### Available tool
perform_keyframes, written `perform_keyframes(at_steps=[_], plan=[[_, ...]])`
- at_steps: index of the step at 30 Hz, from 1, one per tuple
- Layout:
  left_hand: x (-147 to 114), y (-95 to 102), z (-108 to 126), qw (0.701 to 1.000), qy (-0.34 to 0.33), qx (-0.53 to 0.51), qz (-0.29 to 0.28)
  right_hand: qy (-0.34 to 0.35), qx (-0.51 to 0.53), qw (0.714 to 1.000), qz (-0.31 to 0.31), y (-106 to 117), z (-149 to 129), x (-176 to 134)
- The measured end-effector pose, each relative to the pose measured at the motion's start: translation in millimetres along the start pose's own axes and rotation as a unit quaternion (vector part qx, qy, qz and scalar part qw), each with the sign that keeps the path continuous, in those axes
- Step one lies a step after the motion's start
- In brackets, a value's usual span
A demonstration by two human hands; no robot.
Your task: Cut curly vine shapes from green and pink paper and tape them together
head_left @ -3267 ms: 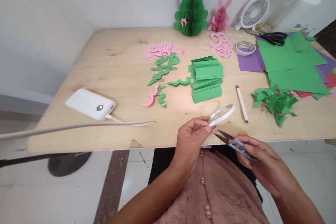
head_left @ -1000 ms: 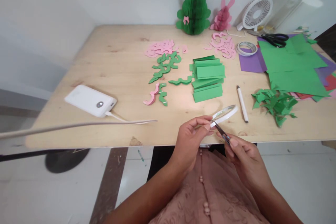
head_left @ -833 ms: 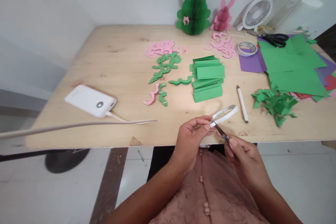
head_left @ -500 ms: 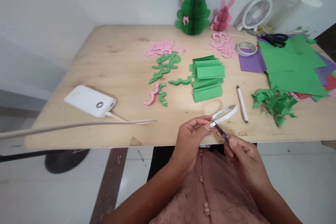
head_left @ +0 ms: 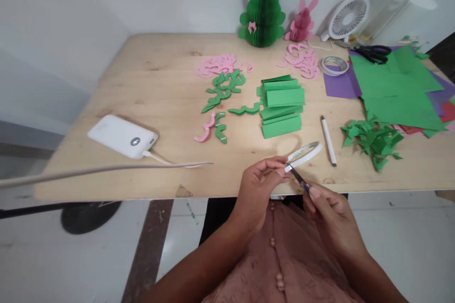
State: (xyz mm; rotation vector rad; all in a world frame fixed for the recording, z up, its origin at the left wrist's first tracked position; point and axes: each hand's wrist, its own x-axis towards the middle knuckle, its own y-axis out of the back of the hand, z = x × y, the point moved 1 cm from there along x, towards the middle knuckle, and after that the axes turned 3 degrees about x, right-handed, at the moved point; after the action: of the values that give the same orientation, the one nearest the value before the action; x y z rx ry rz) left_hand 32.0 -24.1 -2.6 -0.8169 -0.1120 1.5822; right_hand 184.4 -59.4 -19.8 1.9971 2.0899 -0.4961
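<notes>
A narrow roll of white tape [head_left: 313, 153] is held in the left hand [head_left: 258, 191], pinched between thumb and fingers at its near side. It is kept tilted above the front edge of the wooden table [head_left: 167, 94], around the middle of the part in view. A pair of small snips [head_left: 300, 180] is gripped in the right hand [head_left: 332, 210], the fingers curled around the handles. The blades are held nearly together, with their tips brought to the tape beside the left thumb; whether the tape has been cut through cannot be told.

A white marker [head_left: 329, 141] is laid just right of the roll, and a heap of green paper scraps [head_left: 375, 142] is piled farther right. Folded green strips [head_left: 284, 98] are stacked behind the roll. To their left, wavy green cutouts [head_left: 223, 89] are clustered in front of pink cutouts [head_left: 217, 65].

Along the back edge, a green paper rabbit [head_left: 263, 14], a smaller pink paper rabbit [head_left: 301, 26] and a white fan [head_left: 347, 18] are lined up. Toward the back right corner, black-handled scissors [head_left: 373, 54] are rested on green sheets [head_left: 401, 90]. A white power bank [head_left: 122, 136] is placed toward the front left corner, with a cable plugged in.
</notes>
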Motion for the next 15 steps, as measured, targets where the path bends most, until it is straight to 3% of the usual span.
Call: perform_keyframes(at_steps=[15], plan=[[-0.2,0.2,0.0,1.0,0.002,0.003,0.003,-0.002,-0.015,1.0,0.014,1.8,2.6,-0.7]])
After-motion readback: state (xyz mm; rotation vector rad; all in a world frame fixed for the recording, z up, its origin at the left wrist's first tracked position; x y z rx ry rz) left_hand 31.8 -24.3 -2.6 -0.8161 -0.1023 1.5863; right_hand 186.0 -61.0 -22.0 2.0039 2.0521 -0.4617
